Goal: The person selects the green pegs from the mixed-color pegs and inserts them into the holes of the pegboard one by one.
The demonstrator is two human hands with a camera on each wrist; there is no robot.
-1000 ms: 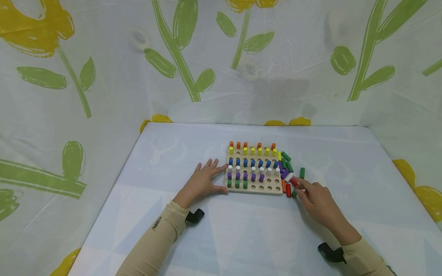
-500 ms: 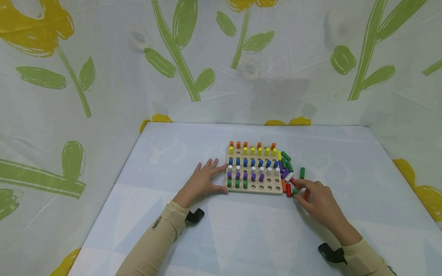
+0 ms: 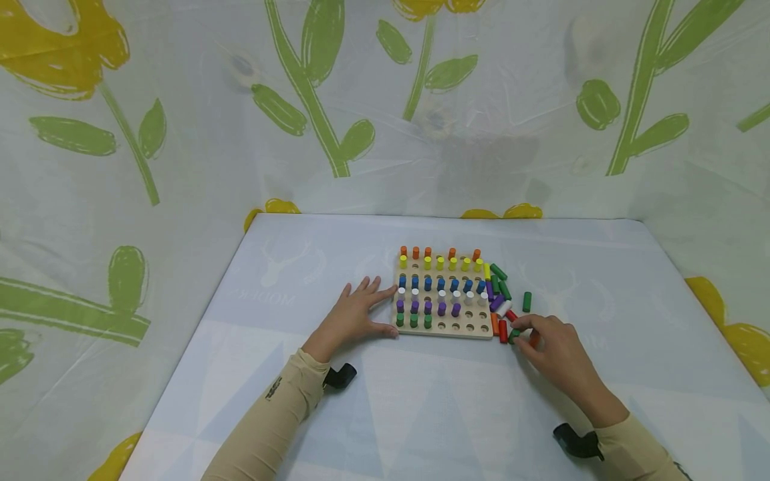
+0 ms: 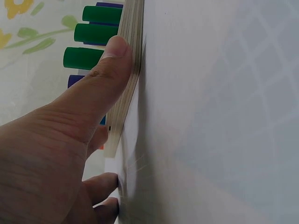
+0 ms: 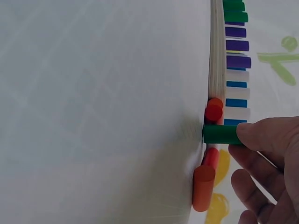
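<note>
A wooden pegboard lies on the table, with orange, yellow, blue, white, purple and green pegs upright in rows. My left hand is spread at its left side. In the left wrist view, the thumb presses the board's edge near the green pegs. Right of the board, my right hand pinches a green peg between thumb and fingers. That peg stands roughly upright, its lower end at the tabletop. An orange peg lies beneath the right hand, partly hidden in the head view.
Loose pegs lie along the board's right side: a red peg, an orange peg, a white peg, purple ones and several green ones. One green peg lies farther right. A patterned cloth wall stands behind the table.
The right hand's fingers have shifted slightly from the red peg towards the near green peg and now pinch it. An orange peg has come into view under that hand. The left hand stays still.
</note>
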